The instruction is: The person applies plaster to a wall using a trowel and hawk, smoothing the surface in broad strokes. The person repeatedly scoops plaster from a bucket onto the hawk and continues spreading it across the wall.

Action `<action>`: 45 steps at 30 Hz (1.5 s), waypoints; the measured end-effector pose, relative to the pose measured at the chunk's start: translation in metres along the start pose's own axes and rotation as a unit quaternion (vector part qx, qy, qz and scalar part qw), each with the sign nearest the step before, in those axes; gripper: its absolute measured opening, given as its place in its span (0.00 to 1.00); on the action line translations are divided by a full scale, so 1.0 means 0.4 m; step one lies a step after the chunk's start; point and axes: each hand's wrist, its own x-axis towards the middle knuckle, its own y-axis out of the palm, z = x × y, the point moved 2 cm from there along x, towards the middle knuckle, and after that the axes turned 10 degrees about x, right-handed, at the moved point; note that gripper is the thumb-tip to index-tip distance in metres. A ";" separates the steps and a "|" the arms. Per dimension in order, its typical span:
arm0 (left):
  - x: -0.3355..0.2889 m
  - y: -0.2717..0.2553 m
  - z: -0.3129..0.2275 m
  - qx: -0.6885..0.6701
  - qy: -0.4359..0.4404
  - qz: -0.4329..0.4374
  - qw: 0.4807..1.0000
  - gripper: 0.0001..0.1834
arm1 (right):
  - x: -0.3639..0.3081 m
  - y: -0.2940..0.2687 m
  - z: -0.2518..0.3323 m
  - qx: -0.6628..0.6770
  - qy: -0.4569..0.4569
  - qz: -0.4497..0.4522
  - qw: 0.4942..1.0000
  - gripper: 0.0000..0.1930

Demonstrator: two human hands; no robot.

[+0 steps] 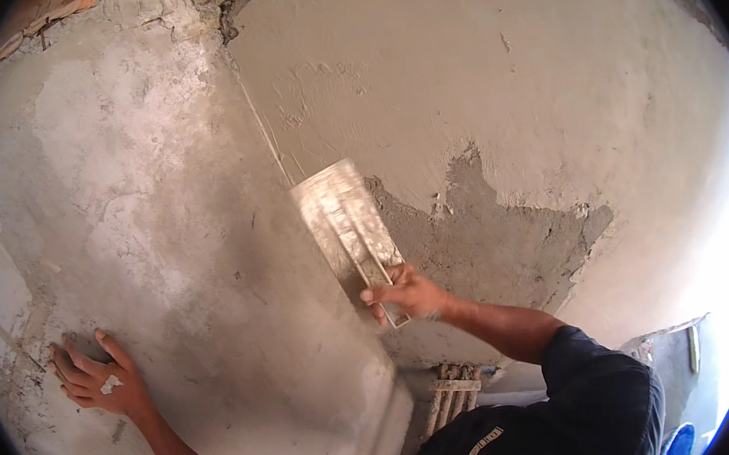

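My right hand [407, 295] is closed around the handle of a metal plastering trowel [342, 216]. The trowel's long flat blade tilts up to the left and lies at the corner where two walls meet, over the edge of the plastered wall [491, 86]. Its surface is smeared with plaster, and slight blur shows on the blade and hand. On the left wall [172, 210] my left hand [100, 378] lies flat with fingers spread, holding nothing. A pale patch of plaster sticks to the back of that hand.
Smooth wet plaster covers the upper right wall, and a rough darker grey patch [486, 234] shows below it. Low down near my body is a wooden slatted piece [454, 397]. A blue object [680, 441] sits at the lower right, beside bright light.
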 end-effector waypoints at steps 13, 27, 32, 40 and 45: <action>-0.017 0.016 -0.026 -0.018 0.002 0.007 1.000 0.29 | 0.577 -0.024 0.001 -0.173 -0.249 -0.197 0.932 0.19; 0.009 -0.017 -0.018 0.015 0.023 0.009 1.000 0.28 | 0.674 -0.045 0.114 -0.245 -0.313 -0.300 0.867 0.19; -0.007 0.007 -0.009 0.012 0.037 -0.021 0.999 0.30 | 0.533 -0.131 0.265 -0.323 -0.326 -0.356 0.814 0.18; -0.003 0.019 0.015 0.094 0.037 0.008 0.995 0.30 | 0.114 -0.307 0.440 -0.354 -0.283 -0.450 0.770 0.22; -0.029 0.094 0.059 0.106 0.038 0.024 0.993 0.32 | -0.131 -0.454 0.483 -0.351 -0.307 -0.476 0.746 0.22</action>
